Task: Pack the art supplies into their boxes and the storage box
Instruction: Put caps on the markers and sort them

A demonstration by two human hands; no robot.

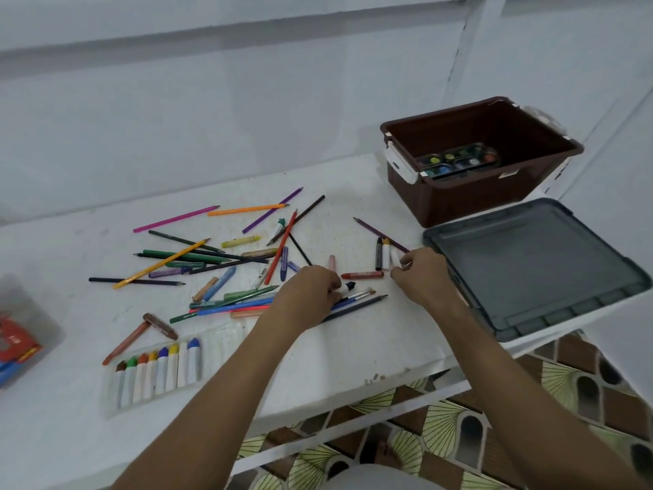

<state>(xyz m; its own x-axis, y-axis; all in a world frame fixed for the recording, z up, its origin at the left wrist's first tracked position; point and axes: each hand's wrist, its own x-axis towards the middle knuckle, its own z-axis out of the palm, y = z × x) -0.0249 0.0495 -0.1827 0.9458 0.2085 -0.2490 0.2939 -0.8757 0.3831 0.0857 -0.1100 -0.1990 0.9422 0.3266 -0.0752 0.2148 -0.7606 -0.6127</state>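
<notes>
Several coloured pencils (247, 209), crayons and brushes lie scattered over the white table (353, 348). My left hand (311, 295) pinches a black-tipped crayon (348, 286) at the middle of the table. My right hand (422, 274) pinches a white-wrapped crayon (394, 256) beside two more upright crayons. A clear crayon tray (226, 343) at the front left holds a row of several crayons (159, 369). The brown storage box (477, 192) at the back right holds a paint palette (459, 160).
A grey lid (530, 263) lies flat to the right of my right hand, below the brown box. A red pencil box (17, 344) in a clear container sits at the far left edge. A red crayon (362, 275) lies between my hands. The table's front edge runs beneath my forearms.
</notes>
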